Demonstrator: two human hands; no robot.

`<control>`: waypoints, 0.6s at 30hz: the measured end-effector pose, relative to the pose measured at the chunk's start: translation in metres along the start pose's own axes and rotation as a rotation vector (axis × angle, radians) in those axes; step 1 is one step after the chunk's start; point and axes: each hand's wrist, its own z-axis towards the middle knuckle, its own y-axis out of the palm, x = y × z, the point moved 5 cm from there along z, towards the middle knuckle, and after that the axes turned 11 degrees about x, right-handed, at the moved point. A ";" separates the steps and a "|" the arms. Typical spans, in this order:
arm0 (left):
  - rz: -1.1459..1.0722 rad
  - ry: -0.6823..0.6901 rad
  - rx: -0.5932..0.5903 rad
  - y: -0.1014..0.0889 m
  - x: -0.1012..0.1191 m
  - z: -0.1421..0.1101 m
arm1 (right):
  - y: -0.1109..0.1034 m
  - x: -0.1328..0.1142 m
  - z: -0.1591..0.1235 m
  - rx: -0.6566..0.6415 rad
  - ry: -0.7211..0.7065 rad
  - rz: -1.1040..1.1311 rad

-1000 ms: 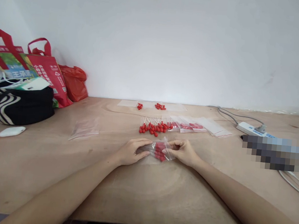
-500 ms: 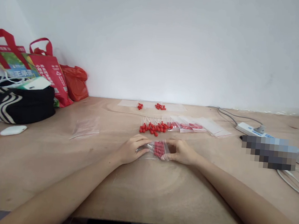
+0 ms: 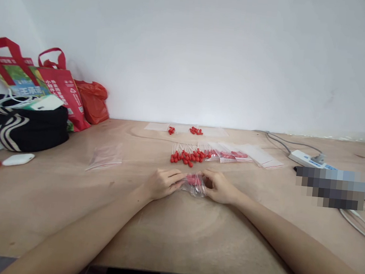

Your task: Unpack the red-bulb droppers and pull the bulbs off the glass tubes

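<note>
Between my two hands is a clear zip bag with red-tipped sticks inside; the red ends show through the plastic. My left hand is closed on the bag's left part, fingers over it and thumb near me. At the right end, by the bag's mouth, my right hand pinches the plastic. Just beyond my hands lies a pile of red-tipped white sticks, red ends toward me. Filled zip bags overlap to the right of that pile.
Flat zip bags lie right of the filled ones, and a stack of bags is at left. Against the wall are more bags with red tips. A power strip stands right; a black pouch and red bags stand left.
The bag between my hands has turned and crumpled, so its red ends now sit farther back and less of them shows. Both hands have stayed in nearly the same place.
</note>
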 end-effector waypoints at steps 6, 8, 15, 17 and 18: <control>-0.136 -0.089 -0.034 0.004 -0.006 -0.002 | 0.005 -0.003 0.001 0.068 -0.053 -0.057; -0.188 -0.134 -0.064 0.006 -0.008 -0.003 | 0.006 -0.006 0.001 0.082 -0.068 -0.048; -0.284 -0.306 -0.168 0.009 -0.016 -0.006 | -0.004 -0.002 0.001 0.106 -0.007 0.042; -0.288 -0.331 -0.183 0.010 -0.018 -0.006 | -0.006 0.005 0.001 0.080 0.049 0.137; -0.286 -0.342 -0.189 0.010 -0.018 -0.006 | -0.006 0.007 0.001 0.065 0.071 0.184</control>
